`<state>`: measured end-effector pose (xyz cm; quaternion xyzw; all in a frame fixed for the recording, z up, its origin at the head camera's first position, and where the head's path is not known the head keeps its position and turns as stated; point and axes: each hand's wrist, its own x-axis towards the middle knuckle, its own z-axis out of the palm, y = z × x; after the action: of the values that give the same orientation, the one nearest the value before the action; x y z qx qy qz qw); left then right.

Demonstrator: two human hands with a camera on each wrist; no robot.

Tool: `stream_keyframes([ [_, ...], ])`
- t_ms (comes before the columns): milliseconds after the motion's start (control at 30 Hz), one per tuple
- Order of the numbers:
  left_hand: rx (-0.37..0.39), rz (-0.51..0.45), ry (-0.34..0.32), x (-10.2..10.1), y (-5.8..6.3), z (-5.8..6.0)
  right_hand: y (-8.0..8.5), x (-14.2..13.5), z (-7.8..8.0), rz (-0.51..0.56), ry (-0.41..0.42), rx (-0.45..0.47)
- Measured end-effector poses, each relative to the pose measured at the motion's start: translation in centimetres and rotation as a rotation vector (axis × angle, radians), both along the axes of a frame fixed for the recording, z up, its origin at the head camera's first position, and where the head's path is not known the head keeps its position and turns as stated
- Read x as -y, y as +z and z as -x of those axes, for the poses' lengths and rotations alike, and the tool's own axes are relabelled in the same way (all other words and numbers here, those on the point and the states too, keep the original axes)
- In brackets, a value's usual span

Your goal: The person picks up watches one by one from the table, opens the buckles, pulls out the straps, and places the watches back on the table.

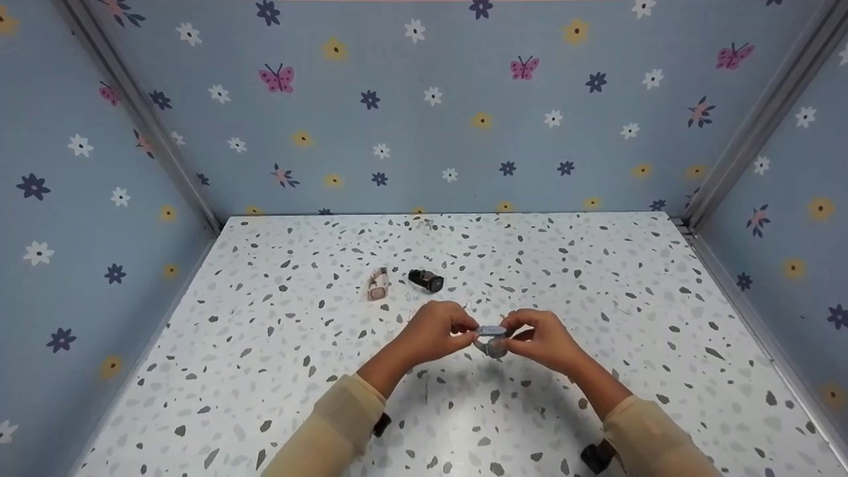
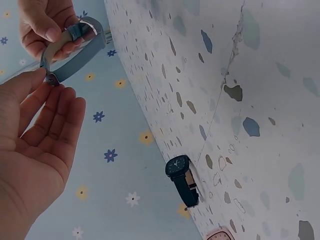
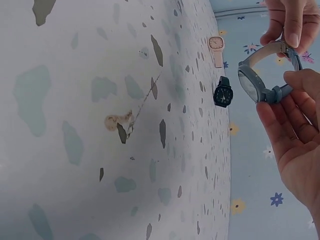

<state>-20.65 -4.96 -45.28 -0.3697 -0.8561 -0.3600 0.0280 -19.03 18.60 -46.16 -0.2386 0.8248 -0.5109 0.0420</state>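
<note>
Flowered panels border the counter. My left hand and right hand pinch the blue watch between them, likely for steadiness; a pink watch and dark watch lie beyond the left.

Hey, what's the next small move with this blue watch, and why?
Perhaps tug the blue watch gently by its looped band to check the fastening: the left hand and right hand both pinch it, and whether it's buckled isn't clear.

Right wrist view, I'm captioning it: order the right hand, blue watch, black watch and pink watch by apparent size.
1. Right hand
2. Blue watch
Black watch and pink watch: too alike to rank.
</note>
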Motion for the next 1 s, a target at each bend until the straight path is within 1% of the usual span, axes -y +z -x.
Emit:
stream_keyframes([
  [133, -0.063, 0.099, 0.004, -0.3, 0.1, -0.1, -1.8, -0.5, 0.8, -0.003, 0.007, 0.001],
  [200, -0.092, 0.141, 0.005, -0.4, 0.1, -0.2, -2.2, -0.6, 1.0, 0.004, 0.023, 0.000],
  [400, -0.170, 0.208, -0.008, -0.5, 0.1, -0.1, -2.4, -0.6, 1.2, 0.016, 0.049, -0.027],
  [567, -0.175, 0.201, -0.010, -0.6, 0.0, 0.0, -2.3, -0.5, 1.3, -0.001, 0.039, -0.014],
  [667, -0.181, 0.196, -0.007, -0.6, -0.1, 0.1, -1.8, -0.3, 1.1, -0.005, 0.042, 0.000],
  [900, -0.271, 0.206, -0.009, -0.4, -0.2, 0.2, 1.3, 0.5, -0.2, -0.024, 0.068, 0.004],
  [1000, -0.280, 0.202, -0.012, -0.3, -0.1, 0.3, 1.7, 0.6, -0.3, -0.029, 0.071, 0.000],
])
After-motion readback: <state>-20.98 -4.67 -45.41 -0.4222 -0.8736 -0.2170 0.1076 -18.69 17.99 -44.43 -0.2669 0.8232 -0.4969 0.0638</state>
